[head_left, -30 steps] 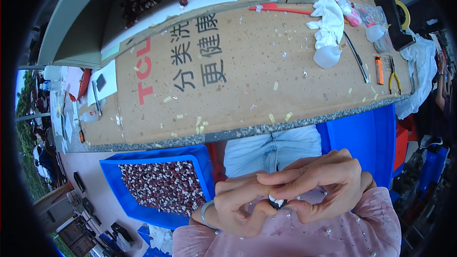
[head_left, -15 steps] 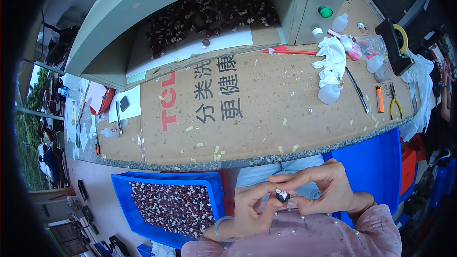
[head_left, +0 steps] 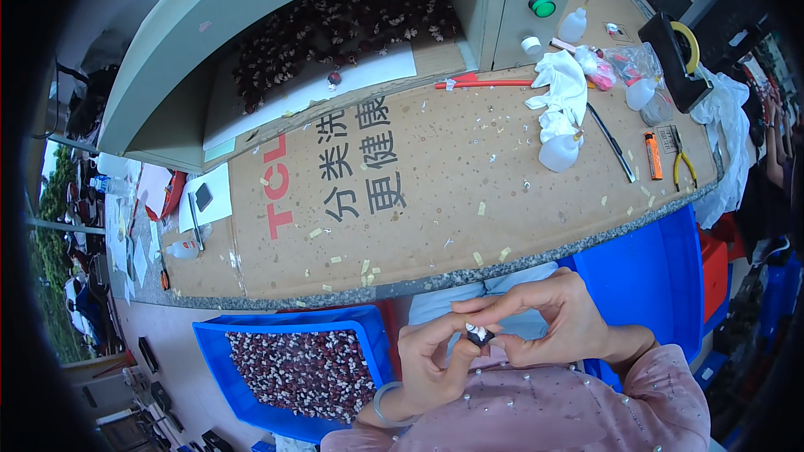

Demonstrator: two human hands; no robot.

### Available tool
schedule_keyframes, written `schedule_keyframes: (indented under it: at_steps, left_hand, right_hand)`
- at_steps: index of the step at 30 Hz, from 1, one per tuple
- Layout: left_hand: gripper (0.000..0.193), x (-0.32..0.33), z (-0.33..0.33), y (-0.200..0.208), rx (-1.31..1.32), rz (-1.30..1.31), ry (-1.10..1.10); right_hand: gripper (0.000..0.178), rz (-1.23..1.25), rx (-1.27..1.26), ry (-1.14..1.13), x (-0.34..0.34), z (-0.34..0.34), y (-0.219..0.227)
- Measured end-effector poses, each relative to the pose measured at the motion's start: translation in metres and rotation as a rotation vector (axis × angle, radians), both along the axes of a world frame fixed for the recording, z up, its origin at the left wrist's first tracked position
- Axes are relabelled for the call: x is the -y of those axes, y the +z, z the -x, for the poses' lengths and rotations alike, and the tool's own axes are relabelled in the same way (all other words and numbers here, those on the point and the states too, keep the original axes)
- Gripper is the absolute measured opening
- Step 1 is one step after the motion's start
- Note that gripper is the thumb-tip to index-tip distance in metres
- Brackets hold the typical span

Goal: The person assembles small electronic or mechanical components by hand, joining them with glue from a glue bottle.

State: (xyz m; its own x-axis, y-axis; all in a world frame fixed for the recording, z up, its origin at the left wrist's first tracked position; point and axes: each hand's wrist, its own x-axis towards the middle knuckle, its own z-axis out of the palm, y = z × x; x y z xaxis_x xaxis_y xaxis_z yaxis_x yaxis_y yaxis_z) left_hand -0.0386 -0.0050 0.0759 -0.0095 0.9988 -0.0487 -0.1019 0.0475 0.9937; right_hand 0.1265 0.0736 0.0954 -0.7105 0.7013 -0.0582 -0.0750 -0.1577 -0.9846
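In front of my chest, a small dark piece with a white top (head_left: 479, 335) sits between my two hands. My left hand (head_left: 434, 362) pinches it between thumb and fingers. From the other side, my right hand (head_left: 559, 318) closes on the same piece, its index finger over the top and its thumb at the lower side. Fingertips hide part of the piece, so its exact kind cannot be made out. Beside my left forearm stands a blue bin (head_left: 205, 343) full of small dark red and white pieces (head_left: 301, 368).
A cardboard-covered bench (head_left: 435, 201) lies ahead, with a grey hooded box (head_left: 159, 92) holding similar pieces. Plastic bottles (head_left: 559, 153), pliers (head_left: 685, 159), an orange lighter (head_left: 653, 156), a black pen (head_left: 611, 142) and a tape dispenser (head_left: 677, 67) lie at right. Another blue bin (head_left: 645, 285) stands near my right arm.
The view has turned and shifted slightly, so the bench things appear further left. Both hands keep their pinch on the small piece, with little change in the fingers.
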Motion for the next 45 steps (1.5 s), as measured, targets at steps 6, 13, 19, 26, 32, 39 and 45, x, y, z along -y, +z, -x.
schedule_keyframes:
  at_steps: [6,13,19,26,32,39,45]
  left_hand:
    - [0.032,-0.001,-0.002,0.005,0.047,0.019,0.031]
    - [0.031,0.000,-0.001,0.001,0.025,0.004,0.001]
    - [0.026,-0.008,-0.003,-0.008,0.077,0.019,0.037]
    - [0.021,-0.019,0.002,-0.041,0.245,0.129,0.036]
    - [0.023,-0.023,0.002,-0.053,0.289,0.158,0.020]
    - [0.022,-0.023,0.000,-0.065,0.321,0.234,0.089]
    - [0.021,-0.028,0.004,-0.071,0.353,0.168,0.024]
  right_hand:
    - [0.033,0.041,-0.015,0.014,0.000,0.001,-0.001]
    - [0.031,0.029,-0.022,0.014,-0.001,0.000,0.001]
    - [0.031,0.110,0.000,-0.026,-0.005,0.004,-0.006]
    - [0.032,0.342,0.031,-0.056,-0.018,0.012,-0.028]
    - [0.031,0.364,0.035,-0.077,-0.021,0.013,-0.039]
    - [0.030,0.439,0.071,-0.042,-0.025,0.015,-0.053]
    - [0.030,0.379,0.037,-0.046,-0.028,0.016,-0.057]
